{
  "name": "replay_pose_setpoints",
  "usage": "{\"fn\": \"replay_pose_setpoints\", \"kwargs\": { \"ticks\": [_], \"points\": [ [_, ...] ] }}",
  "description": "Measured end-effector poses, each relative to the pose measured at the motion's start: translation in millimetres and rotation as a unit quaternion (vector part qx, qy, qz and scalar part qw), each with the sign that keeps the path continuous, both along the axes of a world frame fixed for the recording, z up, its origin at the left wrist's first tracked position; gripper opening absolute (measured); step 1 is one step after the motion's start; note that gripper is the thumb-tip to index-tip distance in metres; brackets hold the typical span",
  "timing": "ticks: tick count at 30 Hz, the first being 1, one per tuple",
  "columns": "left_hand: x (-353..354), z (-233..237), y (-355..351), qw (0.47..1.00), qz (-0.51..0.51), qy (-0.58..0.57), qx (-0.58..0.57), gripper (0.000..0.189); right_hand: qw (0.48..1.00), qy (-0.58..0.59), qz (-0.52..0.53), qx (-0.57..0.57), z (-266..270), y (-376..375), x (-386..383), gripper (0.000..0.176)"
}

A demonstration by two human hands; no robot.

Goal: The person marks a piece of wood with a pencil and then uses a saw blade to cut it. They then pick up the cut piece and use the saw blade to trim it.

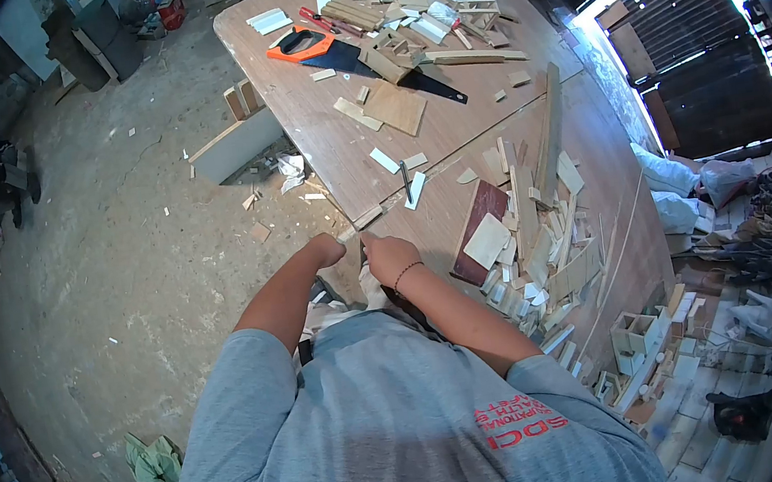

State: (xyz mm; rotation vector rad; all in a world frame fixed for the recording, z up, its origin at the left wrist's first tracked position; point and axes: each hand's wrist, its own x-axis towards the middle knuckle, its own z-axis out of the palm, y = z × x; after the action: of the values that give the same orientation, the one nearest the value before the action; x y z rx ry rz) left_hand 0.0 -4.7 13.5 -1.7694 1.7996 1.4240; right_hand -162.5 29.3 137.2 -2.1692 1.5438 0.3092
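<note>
Left hand (328,249) and right hand (392,258) curl, holds unclear; a bump could knock the block (368,217) off the table (317,110).

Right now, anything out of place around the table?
Yes. Wood offcuts and a crumpled white thing lie loose on the floor beside the table, as if dropped; a wooden block partly covers the saw blade.
</note>
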Motion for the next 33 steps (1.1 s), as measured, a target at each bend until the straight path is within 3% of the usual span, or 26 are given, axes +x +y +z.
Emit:
{"fn": "replay_pose_setpoints", "kwargs": {
  "ticks": [2, 4, 7, 11, 16, 22, 26, 33],
  "points": [
    [0.6, 11.6, 1.1, 1.000, 0.007, -0.008, 0.010, 0.043, 1.000, 0.001, -0.002, 0.006, 4.9, -1.7, 3.2, 0.024],
    [0.1, 19.1, 1.1, 0.999, 0.029, -0.006, 0.014, 0.043, 0.997, 0.037, 0.052, 0.045, 53.2, 3.2, 5.2, 0.024],
    [0.3, 3.3, 0.1, 1.000, -0.005, -0.003, -0.014, 0.042, 0.995, 0.039, 0.055, 0.071, 82.8, 7.7, 5.5, 0.025],
    [-0.2, 20.6, 0.9, 0.999, 0.034, -0.006, 0.017, 0.042, 0.994, 0.025, 0.070, 0.080, 31.1, 3.8, 4.8, 0.026],
    [1.9, 2.3, 2.7, 0.998, 0.055, 0.043, -0.008, 0.040, 0.998, 0.021, 0.024, 0.057, 46.4, 19.3, -7.2, 0.029],
    [3.1, -0.5, 2.7, 0.998, 0.049, 0.047, -0.015, 0.038, 0.997, 0.024, 0.045, 0.053, 72.9, 23.1, -12.8, 0.030],
    [-0.8, 23.8, 1.7, 0.999, 0.038, 0.003, 0.007, 0.041, 0.999, 0.014, 0.005, 0.048, 9.4, -1.2, -2.1, 0.031],
    [0.1, 17.4, 0.2, 0.998, 0.059, 0.000, 0.038, 0.039, 0.991, 0.065, 0.053, 0.108, 59.4, -14.0, 6.7, 0.033]
  ]
}}
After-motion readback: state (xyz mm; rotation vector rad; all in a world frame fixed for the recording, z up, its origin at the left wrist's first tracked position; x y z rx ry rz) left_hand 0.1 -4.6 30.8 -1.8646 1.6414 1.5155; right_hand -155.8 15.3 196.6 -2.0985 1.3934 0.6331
